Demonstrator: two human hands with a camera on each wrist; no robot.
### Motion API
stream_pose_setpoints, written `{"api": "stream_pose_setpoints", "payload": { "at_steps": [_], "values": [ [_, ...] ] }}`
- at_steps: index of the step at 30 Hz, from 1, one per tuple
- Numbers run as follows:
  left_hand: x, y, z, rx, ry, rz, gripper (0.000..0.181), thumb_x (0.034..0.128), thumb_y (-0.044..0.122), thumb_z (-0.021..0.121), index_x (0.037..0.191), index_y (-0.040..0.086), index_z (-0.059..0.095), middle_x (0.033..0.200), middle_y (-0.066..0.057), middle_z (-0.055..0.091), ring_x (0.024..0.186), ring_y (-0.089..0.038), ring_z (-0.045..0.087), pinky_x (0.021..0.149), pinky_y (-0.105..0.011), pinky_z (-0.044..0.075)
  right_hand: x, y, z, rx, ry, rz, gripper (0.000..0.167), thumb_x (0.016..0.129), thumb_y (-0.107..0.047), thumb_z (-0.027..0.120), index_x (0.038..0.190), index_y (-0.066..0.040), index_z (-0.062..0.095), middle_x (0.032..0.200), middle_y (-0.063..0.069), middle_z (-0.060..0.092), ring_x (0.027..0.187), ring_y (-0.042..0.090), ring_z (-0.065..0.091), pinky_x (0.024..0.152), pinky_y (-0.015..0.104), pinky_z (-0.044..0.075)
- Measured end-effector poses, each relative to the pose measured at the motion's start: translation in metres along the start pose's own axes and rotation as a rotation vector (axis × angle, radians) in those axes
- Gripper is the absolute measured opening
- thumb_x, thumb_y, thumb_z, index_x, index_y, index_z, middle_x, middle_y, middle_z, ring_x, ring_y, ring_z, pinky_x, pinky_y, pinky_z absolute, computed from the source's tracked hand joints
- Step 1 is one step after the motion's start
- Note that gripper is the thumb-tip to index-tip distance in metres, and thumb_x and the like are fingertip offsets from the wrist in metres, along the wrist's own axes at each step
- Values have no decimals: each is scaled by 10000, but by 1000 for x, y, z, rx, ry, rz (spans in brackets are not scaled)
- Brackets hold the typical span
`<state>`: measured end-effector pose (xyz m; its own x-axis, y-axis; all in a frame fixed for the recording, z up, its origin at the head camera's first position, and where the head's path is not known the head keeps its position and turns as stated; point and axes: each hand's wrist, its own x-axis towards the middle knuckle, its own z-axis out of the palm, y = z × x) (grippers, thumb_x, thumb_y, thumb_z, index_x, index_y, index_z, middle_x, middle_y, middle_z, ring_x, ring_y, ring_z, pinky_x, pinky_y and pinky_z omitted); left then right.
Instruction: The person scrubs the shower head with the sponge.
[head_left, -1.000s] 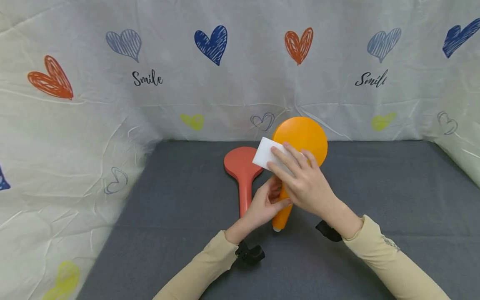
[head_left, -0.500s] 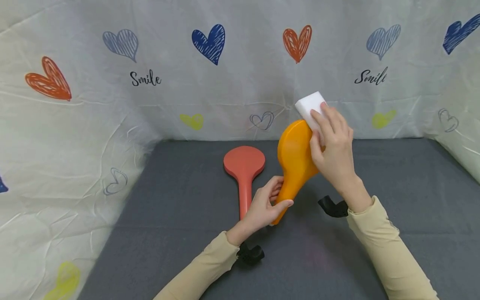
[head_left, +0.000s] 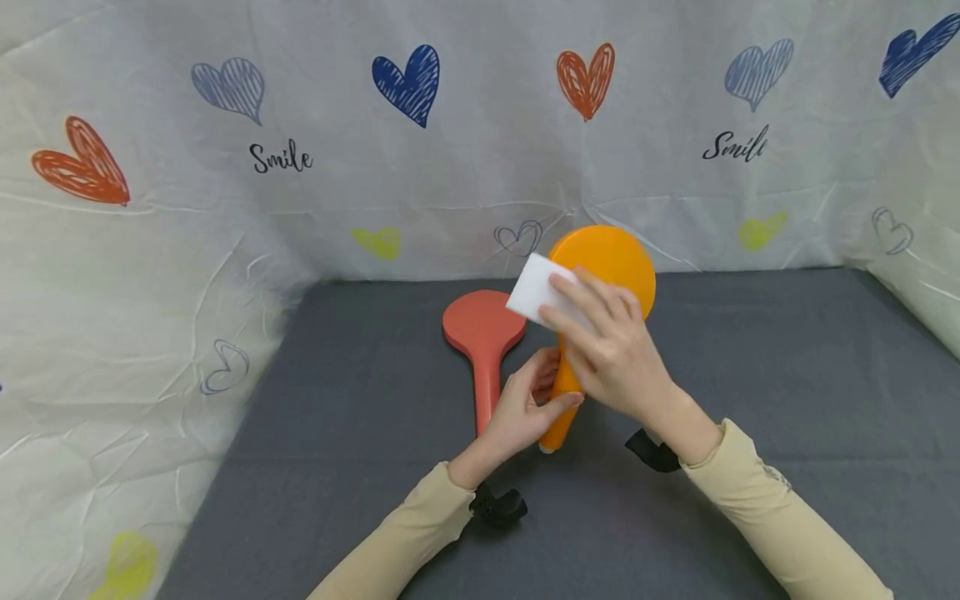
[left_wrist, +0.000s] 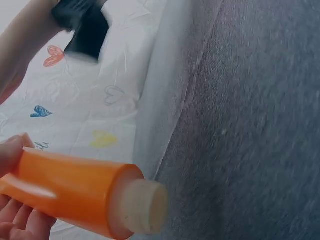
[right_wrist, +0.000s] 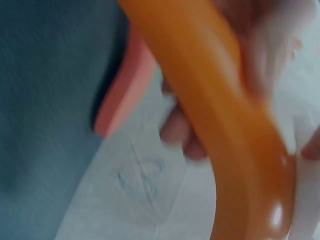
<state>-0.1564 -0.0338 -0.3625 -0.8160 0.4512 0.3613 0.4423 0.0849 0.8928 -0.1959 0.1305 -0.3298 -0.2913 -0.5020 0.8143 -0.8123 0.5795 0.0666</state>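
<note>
An orange paddle with a round, thick head and a narrow handle is held up over the table. My left hand grips it by the handle, thumb in front. In the left wrist view a whitish cap sticks out of the handle's end. My right hand holds a white sponge block against the paddle's head. The right wrist view shows the sponge touching the orange side; blur hides detail there. Left of the hands lies a coral-red paddle of similar shape.
Dark grey cloth covers the table. A pale sheet printed with hearts and "Smile" rises behind it and along the sides. Black straps sit on both wrists, the left strap close above the cloth.
The sponge went from the head's left side to its upper right, then back left. The orange paddle turned partly edge-on, then flat-facing again. The coral-red paddle stayed put.
</note>
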Motion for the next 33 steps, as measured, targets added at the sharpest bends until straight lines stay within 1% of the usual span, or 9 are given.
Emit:
{"api": "stream_pose_setpoints", "payload": {
  "at_steps": [6, 9, 12, 14, 20, 23, 25, 27, 33],
  "values": [
    [-1, -1, -1, -73, -44, -34, 441, 872, -50, 590, 1280, -56, 424, 1202, -221, 550, 1063, -310, 566, 902, -339, 477, 7, 36, -15, 99, 220, 337, 337, 845, 3, 560, 1177, -28, 606, 1337, 159, 479, 1232, 341, 407, 948, 536, 342],
    [-1, -1, -2, -91, -51, -47, 455, 871, -56, 588, 1292, -53, 418, 1214, -213, 545, 1070, -302, 562, 906, -342, 474, 6, 43, -18, 146, 277, 442, 344, 840, 42, 574, 1179, -10, 600, 1332, 155, 478, 1221, 322, 416, 970, 523, 362],
    [1, -2, -3, -100, -49, -53, 462, 870, -55, 591, 1295, -55, 412, 1212, -215, 544, 1060, -302, 568, 898, -331, 479, 2, 37, -15, 149, 276, 412, 354, 835, 38, 567, 1184, -12, 599, 1346, 161, 465, 1243, 332, 393, 994, 529, 327],
    [2, -2, -3, -114, -40, -52, 457, 869, -59, 589, 1289, -63, 410, 1196, -228, 547, 1039, -316, 577, 885, -328, 487, -1, 27, -11, 126, 240, 333, 350, 838, 7, 550, 1183, -25, 602, 1353, 170, 457, 1261, 355, 370, 992, 545, 292],
    [4, -24, -2, -155, -11, -40, 517, 879, -64, 572, 1349, -41, 359, 1249, -234, 514, 1073, -341, 559, 875, -335, 494, -12, -8, 6, 23, 59, 37, 334, 892, -88, 443, 1177, -49, 614, 1334, 200, 467, 1246, 418, 377, 886, 557, 318],
    [4, -30, -1, -158, -19, -33, 573, 884, -50, 572, 1394, -11, 313, 1314, -209, 474, 1125, -322, 530, 888, -331, 485, -15, -15, 10, 5, 36, -33, 328, 907, -100, 421, 1159, -45, 623, 1314, 203, 486, 1221, 423, 405, 867, 535, 329],
    [4, -31, -2, -169, -26, -28, 550, 887, -23, 582, 1381, 4, 339, 1292, -195, 495, 1103, -304, 546, 884, -326, 487, -14, -11, 8, 2, 52, -24, 327, 898, -99, 429, 1152, -51, 629, 1311, 194, 493, 1219, 414, 411, 868, 535, 328],
    [5, -31, -2, -202, -38, -20, 517, 891, 3, 590, 1359, 19, 368, 1260, -182, 519, 1077, -294, 563, 883, -330, 489, -12, -3, 4, 15, 82, 26, 325, 885, -100, 452, 1154, -56, 630, 1320, 185, 490, 1228, 404, 406, 866, 538, 323],
    [4, -31, -2, -380, -113, -2, 463, 909, 57, 583, 1321, -3, 381, 1226, -211, 518, 1075, -346, 568, 912, -385, 469, -4, 32, -9, 70, 225, 297, 331, 845, -55, 526, 1162, -35, 619, 1331, 157, 487, 1237, 362, 399, 903, 551, 305]
  ]
}}
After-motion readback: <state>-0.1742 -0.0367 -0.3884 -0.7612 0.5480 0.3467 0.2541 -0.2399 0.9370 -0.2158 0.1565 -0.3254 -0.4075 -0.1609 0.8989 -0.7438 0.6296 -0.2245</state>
